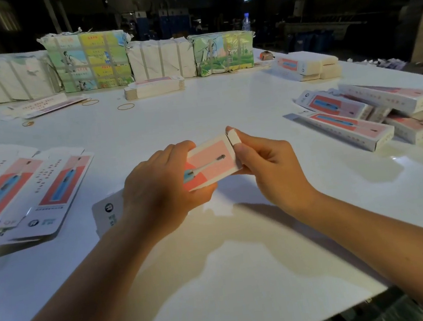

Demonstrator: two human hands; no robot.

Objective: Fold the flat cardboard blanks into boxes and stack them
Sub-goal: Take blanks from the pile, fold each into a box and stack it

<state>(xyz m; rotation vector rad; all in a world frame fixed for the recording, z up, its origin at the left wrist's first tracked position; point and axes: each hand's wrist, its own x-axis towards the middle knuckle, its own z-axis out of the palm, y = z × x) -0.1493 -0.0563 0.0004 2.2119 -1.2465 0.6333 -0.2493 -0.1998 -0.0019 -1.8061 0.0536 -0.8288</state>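
mid-table, held just above the glossy white tabletop (pixel 241 236): long pink-and-white cardboard box printed with a toothbrush (pixel 209 164), half formed. left hand (pixel 162 185) wrapped round its near length, fingers curled over the far edge. right hand (pixel 266 164) at the far end, taped fingertip (pixel 234 136) and thumb pinching the small white end flap (pixel 233 155). closing that end, by the look of it.

risks from here: too firm a squeeze by the left, and a bowed tube with a flap that misses its slot; flap forced in askew, and a creased or torn tab; grip loosened during the tuck, and a sleeve sprung flat again. white lower end by the left wrist partly hidden, state unclear.

to the left, flat printed pink-and-blue cardboard blanks (pixel 57 190) lying fanned. to the right, loose pile of finished pink-and-white boxes (pixel 375 116), criss-crossed, liable to slide if another lands carelessly. farther back, banded stack of flat blanks (pixel 154 87), stray rubber bands (pixel 126 106), strapped paper-wrapped bundles (pixel 89 62).
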